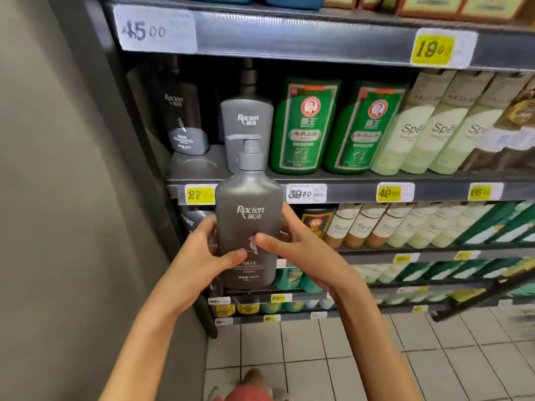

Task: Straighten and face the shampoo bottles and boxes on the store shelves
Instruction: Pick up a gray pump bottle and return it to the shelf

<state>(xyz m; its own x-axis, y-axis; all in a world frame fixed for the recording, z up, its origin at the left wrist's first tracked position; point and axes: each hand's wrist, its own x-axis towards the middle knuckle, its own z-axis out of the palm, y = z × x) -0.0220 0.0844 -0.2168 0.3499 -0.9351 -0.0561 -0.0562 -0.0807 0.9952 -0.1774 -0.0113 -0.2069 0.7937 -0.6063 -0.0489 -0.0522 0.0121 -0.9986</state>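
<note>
Shampoo bottle [249,215], grey with a pump top, is held upright and label-forward in the air before the shelf [197,169], lower than a matching grey bottle [246,123] that stands there. It is clamped from both sides: the left grip [202,250] is wrapped round its left flank with the thumb laid across the label, and the right grip [292,241] is curled round the right flank, thumb also on the front. A bare spot beside a dark bottle [182,120] is judged the likely slot. If it is lifted in carelessly, the pump could be caught under the upper shelf [289,33], or a neighbour knocked over. The label could be turned askew on release.
</note>
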